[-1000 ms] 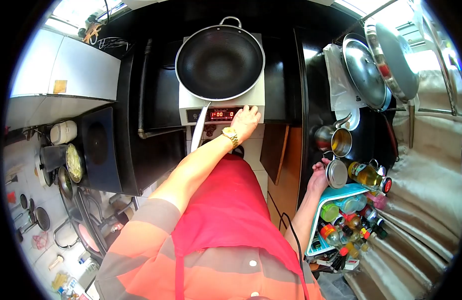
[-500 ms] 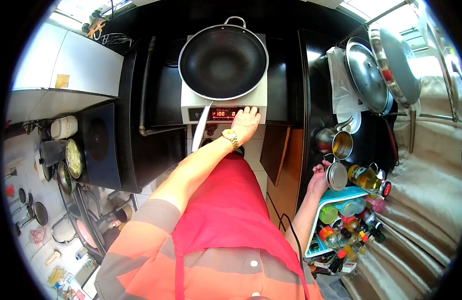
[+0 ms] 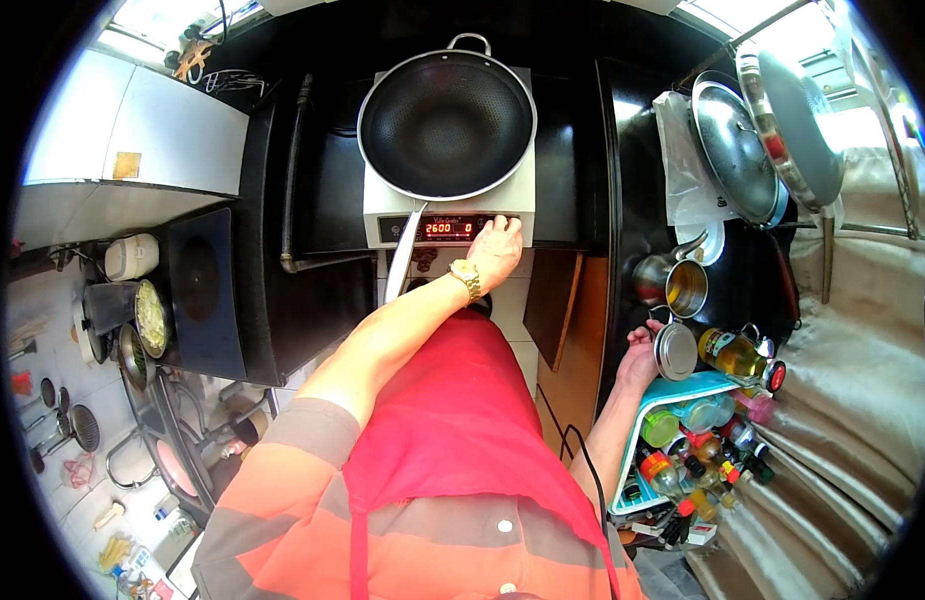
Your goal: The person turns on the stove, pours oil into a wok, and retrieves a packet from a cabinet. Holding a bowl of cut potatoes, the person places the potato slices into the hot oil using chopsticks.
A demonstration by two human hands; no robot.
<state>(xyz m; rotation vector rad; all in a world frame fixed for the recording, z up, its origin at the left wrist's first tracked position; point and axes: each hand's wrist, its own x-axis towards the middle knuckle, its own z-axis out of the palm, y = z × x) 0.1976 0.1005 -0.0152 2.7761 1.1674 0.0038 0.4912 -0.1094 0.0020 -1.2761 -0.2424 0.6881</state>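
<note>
A black wok (image 3: pixel 448 125) with a pale long handle (image 3: pixel 407 250) rests on a white induction cooker (image 3: pixel 375 205). Its red display (image 3: pixel 451 228) reads 2600 and 0. My left hand (image 3: pixel 497 250), with a gold watch at the wrist, has its fingers closed at the right end of the control panel; the control under them is covered. Over on the right counter, my right hand (image 3: pixel 639 355) has its fingers at the edge of a round metal lid (image 3: pixel 675 351) and seems to grip it. Beside the lid stands a small metal pot (image 3: pixel 686 288) with yellowish liquid inside.
A bottle of yellow oil (image 3: pixel 733 357) lies near the lid. A light-blue basket (image 3: pixel 631 455) holds several jars and bottles. Large pan lids (image 3: pixel 733 150) lean on a rack at the right. A bowl of pale shredded food (image 3: pixel 151 318) stands at the left, beside a dark cooktop (image 3: pixel 201 290).
The display has gone from 100 to 2600. My left hand's fingers have drawn together at the panel's right end. My right hand and the lid stay nearly in place.
</note>
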